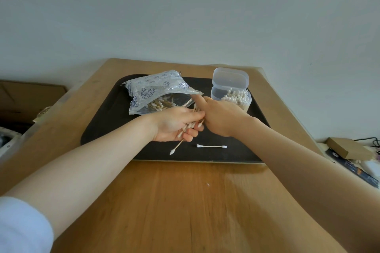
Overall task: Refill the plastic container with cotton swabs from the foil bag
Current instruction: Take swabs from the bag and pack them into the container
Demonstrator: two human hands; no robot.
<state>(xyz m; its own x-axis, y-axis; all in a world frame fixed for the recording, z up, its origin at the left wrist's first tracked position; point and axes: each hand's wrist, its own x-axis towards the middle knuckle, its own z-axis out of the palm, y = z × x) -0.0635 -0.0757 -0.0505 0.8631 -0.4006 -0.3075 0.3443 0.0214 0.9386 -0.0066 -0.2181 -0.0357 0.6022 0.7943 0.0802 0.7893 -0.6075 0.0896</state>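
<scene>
On the black tray [98,129] in the middle of the wooden table [185,201], the foil bag [156,90] lies toward the far-left corner, its torn mouth facing the person and swabs showing inside. The plastic container [236,98] stands at the far-right corner, lid hinged open behind it and already partly packed with swabs standing on end. The left hand [174,125] is cupped palm-up, fingers curled around a loose bundle of cotton swabs [191,123] whose sticks run roughly from near to far, one slipping out toward the near edge. The right hand [222,117] presses against that bundle, fingers closed in on it; whether it grips any I cannot tell. A single swab [211,146] lies alone near the tray's near edge. The container sits just beyond and to the right of the right hand, so that hand is nearer; the bundle would likely need tipping upright to drop in.
</scene>
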